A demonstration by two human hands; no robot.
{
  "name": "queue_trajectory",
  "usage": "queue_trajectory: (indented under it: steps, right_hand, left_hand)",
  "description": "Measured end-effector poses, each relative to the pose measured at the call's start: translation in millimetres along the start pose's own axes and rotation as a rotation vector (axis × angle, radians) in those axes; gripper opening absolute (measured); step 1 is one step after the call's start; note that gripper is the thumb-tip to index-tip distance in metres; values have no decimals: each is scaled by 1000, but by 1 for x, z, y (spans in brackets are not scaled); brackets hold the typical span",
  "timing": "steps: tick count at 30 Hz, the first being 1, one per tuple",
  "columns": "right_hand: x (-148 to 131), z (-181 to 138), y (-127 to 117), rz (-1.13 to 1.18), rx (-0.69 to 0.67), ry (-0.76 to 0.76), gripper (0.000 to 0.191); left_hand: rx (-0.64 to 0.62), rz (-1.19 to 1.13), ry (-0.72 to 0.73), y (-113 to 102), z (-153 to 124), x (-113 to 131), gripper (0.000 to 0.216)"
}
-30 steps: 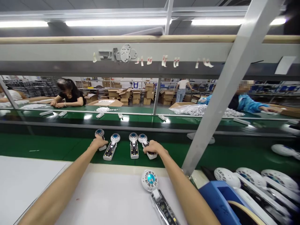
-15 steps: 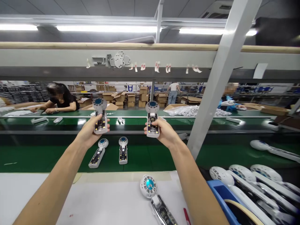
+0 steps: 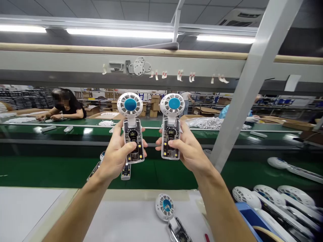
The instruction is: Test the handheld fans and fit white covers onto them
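Note:
My left hand [image 3: 116, 155] is closed round the clear handle of a small hand-held fan [image 3: 131, 126], held upright with its white round head and blue hub on top. My right hand [image 3: 188, 148] grips a second fan of the same kind [image 3: 172, 124], also upright, close beside the first. Both thumbs press on the front of the handles, where small lights glow. Two more fans [image 3: 125, 170] lie on the green conveyor belt [image 3: 45, 168] below, partly hidden by my left hand. Another fan [image 3: 168, 212] lies on the white table [image 3: 27, 208] in front of me.
A slanted grey steel post [image 3: 248, 84] rises at the right. A blue bin [image 3: 254, 222] with several fans [image 3: 272, 196] stands at the lower right. Across the belt two people work at a far table with white parts, and cardboard boxes [image 3: 155, 104] are stacked behind.
Both hands picked a fan off the green belt, lifted them and brought them closer to the camera and nearer each other. The fan heads now face me, upright.

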State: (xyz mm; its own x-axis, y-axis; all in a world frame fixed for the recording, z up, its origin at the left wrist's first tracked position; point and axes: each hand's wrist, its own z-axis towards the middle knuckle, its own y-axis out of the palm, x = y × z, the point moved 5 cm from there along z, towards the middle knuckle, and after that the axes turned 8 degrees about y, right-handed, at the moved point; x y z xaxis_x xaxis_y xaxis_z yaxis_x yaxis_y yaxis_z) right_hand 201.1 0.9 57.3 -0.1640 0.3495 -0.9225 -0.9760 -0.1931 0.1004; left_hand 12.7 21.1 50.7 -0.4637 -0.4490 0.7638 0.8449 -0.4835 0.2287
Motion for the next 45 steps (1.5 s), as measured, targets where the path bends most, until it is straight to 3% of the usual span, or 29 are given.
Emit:
queue_trajectory:
  steps: [4, 12, 20, 25, 31, 38, 45]
  right_hand:
    - [2, 1, -1, -8, 15, 4, 74]
    - [1, -2, 2, -39, 75, 81, 75]
    - [6, 0, 4, -22, 53, 90, 84]
    - [7, 1, 10, 24, 33, 87, 77]
    - [10, 0, 16, 76, 26, 90, 83]
    - [16, 3, 11, 87, 28, 73, 75]
    - [13, 3, 11, -23, 18, 62, 87]
  left_hand:
    - [-40, -37, -28, 5, 1, -10, 82]
    - [-93, -63, 10, 7, 0, -14, 71]
    - [-56, -92, -2, 5, 1, -13, 74]
    - [-63, -91, -7, 5, 1, -11, 76]
    - [-80, -83, 7, 6, 2, -11, 74]
    - [-38, -121, -43, 5, 1, -10, 80]
    - [-25, -146, -20, 4, 1, -6, 82]
